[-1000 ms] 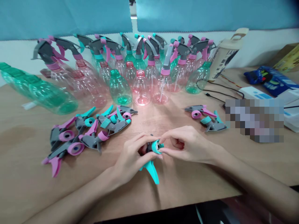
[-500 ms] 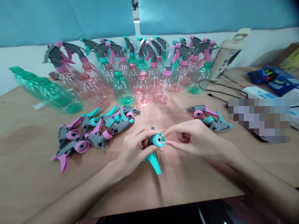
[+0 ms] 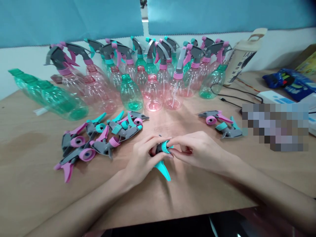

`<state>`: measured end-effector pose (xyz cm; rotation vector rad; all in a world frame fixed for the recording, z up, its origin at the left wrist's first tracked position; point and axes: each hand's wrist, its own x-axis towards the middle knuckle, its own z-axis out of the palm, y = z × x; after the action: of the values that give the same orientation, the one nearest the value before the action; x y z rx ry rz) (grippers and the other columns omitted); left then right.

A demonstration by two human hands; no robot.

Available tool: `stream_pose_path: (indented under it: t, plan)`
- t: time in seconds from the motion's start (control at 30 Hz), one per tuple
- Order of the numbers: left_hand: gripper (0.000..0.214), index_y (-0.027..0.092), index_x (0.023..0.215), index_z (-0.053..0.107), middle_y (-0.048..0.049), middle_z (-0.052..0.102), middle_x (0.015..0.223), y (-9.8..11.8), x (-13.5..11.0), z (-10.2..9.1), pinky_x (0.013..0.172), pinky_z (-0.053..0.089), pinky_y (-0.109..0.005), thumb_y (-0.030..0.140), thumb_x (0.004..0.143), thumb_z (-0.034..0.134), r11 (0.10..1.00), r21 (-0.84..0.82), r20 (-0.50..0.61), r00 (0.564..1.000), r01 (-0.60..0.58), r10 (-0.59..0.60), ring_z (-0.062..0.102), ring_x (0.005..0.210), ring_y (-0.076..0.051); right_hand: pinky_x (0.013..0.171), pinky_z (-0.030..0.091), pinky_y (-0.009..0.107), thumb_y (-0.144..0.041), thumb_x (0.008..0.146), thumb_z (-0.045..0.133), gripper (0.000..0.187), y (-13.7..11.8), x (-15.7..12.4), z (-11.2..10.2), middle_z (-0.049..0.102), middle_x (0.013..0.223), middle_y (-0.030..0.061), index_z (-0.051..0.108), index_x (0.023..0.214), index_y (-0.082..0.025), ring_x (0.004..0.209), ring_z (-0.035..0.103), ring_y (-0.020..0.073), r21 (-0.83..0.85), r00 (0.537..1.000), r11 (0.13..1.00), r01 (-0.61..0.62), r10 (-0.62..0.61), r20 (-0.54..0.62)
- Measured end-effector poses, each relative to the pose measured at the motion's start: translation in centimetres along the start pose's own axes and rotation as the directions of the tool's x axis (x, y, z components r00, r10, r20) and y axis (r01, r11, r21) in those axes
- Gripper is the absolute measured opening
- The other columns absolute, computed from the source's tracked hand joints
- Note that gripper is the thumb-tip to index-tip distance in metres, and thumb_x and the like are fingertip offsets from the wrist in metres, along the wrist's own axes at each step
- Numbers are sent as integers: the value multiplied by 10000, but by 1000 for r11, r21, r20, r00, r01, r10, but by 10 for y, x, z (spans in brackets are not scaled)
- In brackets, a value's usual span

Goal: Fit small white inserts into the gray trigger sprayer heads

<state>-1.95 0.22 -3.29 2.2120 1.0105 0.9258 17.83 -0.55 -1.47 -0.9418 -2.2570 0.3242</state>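
My left hand (image 3: 144,158) is closed around a grey trigger spray head (image 3: 160,147), whose turquoise trigger (image 3: 163,171) points down towards me. Its turquoise collar (image 3: 165,146) faces right. Thumb and forefinger of my right hand (image 3: 197,149) pinch at the open end of that collar and cover its mouth. A bit of turquoise shows between these fingertips; its shape is mostly hidden. Left of my hands lies a pile of loose spray heads (image 3: 102,147) in grey, pink and turquoise. Beyond my right hand lie two more spray heads (image 3: 228,132).
Clear pink and green bottles (image 3: 131,95) stand in rows at the back, several with spray heads on. Green bottles (image 3: 65,105) lean at the left. A tall cream cup (image 3: 239,62), a black cable (image 3: 237,96), a blue packet (image 3: 293,84) and a blurred-out object (image 3: 274,126) are at the right.
My right fingertips have moved left onto the collar's mouth, covering the white inside and dark hole that showed before. The collar has turned slightly away from me. My left hand keeps its grip.
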Motion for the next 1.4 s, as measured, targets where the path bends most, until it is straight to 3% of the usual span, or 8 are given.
stream_pose_path:
  t: [0.17,0.23,0.43,0.6,0.87,1.07,1.27,1.4]
  plan:
    - [260,171,1017,650,38,505,699,6,1,-4,531,369,-194,239,774,713,1000,-20,4,1000,-11,11,450,579,-85,428,284,193,-271,847,591,152,-3,1,3,427,476,-71,697,841,-163,421,371,58,224,974,947,-229,222,54]
    - [283,182,1030,649,42,496,693,7,1,-5,528,368,-188,240,764,724,1000,-4,10,1000,-26,26,448,577,-83,434,277,193,-278,834,612,137,-2,0,-1,437,478,-72,705,840,-176,429,380,55,221,967,941,-256,245,77]
    - [306,186,1061,634,39,489,710,2,-2,-5,530,373,-192,228,770,718,998,24,2,998,-57,57,438,570,-79,462,293,199,-259,830,616,136,0,-1,-12,541,510,-63,707,913,-202,430,420,57,34,984,988,-154,150,93]
    - [303,202,1052,640,47,466,680,-1,-2,-3,547,377,-205,214,761,724,1000,-4,14,1000,-18,18,451,586,-91,485,327,204,-244,848,588,122,-2,-3,-6,578,531,-59,693,899,-207,431,459,64,-22,997,998,-56,57,43]
    - [266,190,1061,630,16,562,755,7,0,-3,559,413,-204,203,800,683,994,-106,-38,999,3,-7,491,614,-95,470,372,185,-210,820,610,92,-13,-5,15,526,486,-71,672,869,-164,407,444,59,23,960,992,-128,129,-247]
    - [313,203,1078,624,13,574,781,5,-3,-9,559,426,-209,236,779,710,998,-37,-101,993,-59,55,492,620,-97,479,385,178,-153,803,629,138,-11,-3,7,553,505,-57,698,922,-149,418,464,57,17,975,999,-42,45,-216]
    - [359,211,1087,633,16,569,763,2,-4,-9,545,403,-208,220,745,741,999,-19,-67,997,-47,45,483,612,-97,496,389,176,-176,826,615,133,-5,-5,4,571,537,-63,689,936,-176,449,488,58,40,992,999,-21,26,-122]
    - [329,188,1063,642,19,565,731,4,-3,-7,542,408,-215,221,750,736,998,-63,-66,998,-22,18,476,591,-99,495,386,178,-155,812,624,90,-9,-5,10,567,543,-70,667,890,-172,442,475,51,15,987,1000,-6,9,-162]
